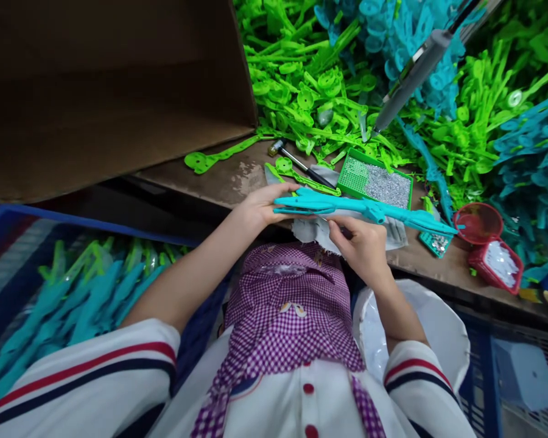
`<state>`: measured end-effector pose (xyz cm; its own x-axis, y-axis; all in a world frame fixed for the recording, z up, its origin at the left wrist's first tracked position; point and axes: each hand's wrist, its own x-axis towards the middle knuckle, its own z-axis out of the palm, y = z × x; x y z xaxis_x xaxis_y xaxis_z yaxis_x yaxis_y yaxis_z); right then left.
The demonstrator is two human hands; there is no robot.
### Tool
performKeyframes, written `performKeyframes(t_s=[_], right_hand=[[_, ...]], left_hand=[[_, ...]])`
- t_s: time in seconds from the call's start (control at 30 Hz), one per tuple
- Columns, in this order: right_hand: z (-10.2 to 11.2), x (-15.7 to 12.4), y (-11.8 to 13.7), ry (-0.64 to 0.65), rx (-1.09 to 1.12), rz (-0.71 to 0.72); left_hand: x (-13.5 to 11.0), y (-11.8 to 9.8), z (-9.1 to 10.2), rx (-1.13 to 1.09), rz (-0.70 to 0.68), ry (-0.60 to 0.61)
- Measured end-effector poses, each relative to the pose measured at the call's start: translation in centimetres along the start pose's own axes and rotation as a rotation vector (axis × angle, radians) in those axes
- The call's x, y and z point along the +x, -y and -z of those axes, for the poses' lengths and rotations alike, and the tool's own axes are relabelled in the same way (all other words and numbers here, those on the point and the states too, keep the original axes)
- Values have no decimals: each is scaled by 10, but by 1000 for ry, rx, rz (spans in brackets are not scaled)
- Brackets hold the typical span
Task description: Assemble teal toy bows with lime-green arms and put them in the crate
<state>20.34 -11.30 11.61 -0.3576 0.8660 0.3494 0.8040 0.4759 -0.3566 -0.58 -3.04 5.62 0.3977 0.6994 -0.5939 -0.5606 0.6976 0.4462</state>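
Note:
A long teal plastic part (pixel 374 213) lies across the bench edge in front of me, held level. My left hand (pixel 260 205) grips its wide left end, fingers wrapped round it. My right hand (pixel 363 246) is closed in a pinch under the middle of the part; what its fingertips hold, if anything, is too small to see. A white cloth (pixel 313 231) lies under both hands.
A green tray of small silver screws (pixel 377 181) sits behind the part, with a hammer (pixel 296 161) to its left. A hanging grey screwdriver (pixel 411 76) points down. Heaps of green (pixel 310 79) and teal parts fill the bench. A cardboard box (pixel 109 91), a blue crate (pixel 50 298), red cups (pixel 479 224).

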Motion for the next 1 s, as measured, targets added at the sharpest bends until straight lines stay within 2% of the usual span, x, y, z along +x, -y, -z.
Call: performKeyframes(t_s=[0.2, 0.37, 0.47, 0.57, 0.7, 0.77, 0.83, 1.0], right_hand=[[4, 8, -8, 24, 32, 1], [-13, 16, -34, 71, 259, -47], [-25, 14, -41, 112, 225, 73], [-18, 9, -39, 120, 155, 131], [8, -4, -35, 130, 227, 52], [12, -12, -37, 94, 281, -18], [8, -20, -42, 31, 332, -96], [-13, -26, -53, -94, 415, -301]], left_hand=[[-1, -1, 0, -12, -4, -27], [4, 1, 6, -51, -25, 31], [5, 5, 5, -79, -24, 45], [5, 7, 4, -59, 11, 7], [11, 9, 12, -24, -20, -59], [16, 14, 19, 1, -53, -113], [20, 22, 26, 41, -110, -150], [21, 36, 43, 192, -303, -156]])
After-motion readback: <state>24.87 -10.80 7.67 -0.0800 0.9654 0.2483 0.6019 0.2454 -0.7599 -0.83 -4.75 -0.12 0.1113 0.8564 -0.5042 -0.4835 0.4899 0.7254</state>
